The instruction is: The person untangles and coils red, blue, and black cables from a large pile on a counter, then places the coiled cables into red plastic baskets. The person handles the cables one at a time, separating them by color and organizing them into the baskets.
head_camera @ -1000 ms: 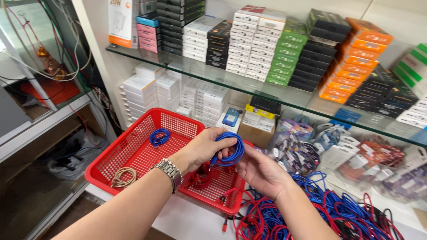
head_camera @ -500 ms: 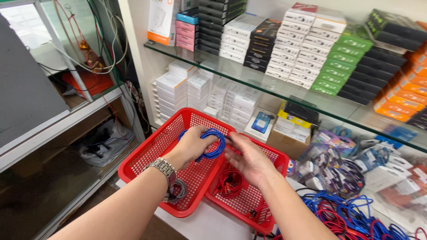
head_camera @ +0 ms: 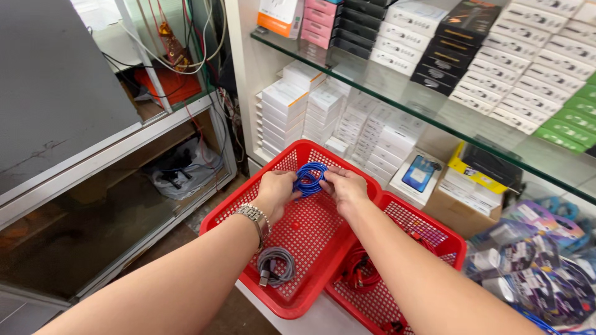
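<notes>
My left hand [head_camera: 275,191] and my right hand [head_camera: 345,187] both grip a coiled blue cable [head_camera: 309,178] over the far part of a red mesh basket [head_camera: 239,201]. A metal watch sits on my left wrist. A coiled grey cable [head_camera: 275,265] lies on that basket's floor near its front. A second red basket [head_camera: 453,241] stands to the right, under my right forearm, with coiled red cables [head_camera: 362,273] inside.
A glass shelf [head_camera: 397,93] above holds stacked boxes in white, black, pink and green. More white boxes [head_camera: 298,105] are stacked behind the baskets. Packaged cables [head_camera: 534,273] lie at the right. A grey metal cabinet [head_camera: 56,111] stands at the left.
Both hands have carried the blue coil from above the right basket to over the left basket. The view has shifted left; the pile of loose blue and red cables is out of frame.
</notes>
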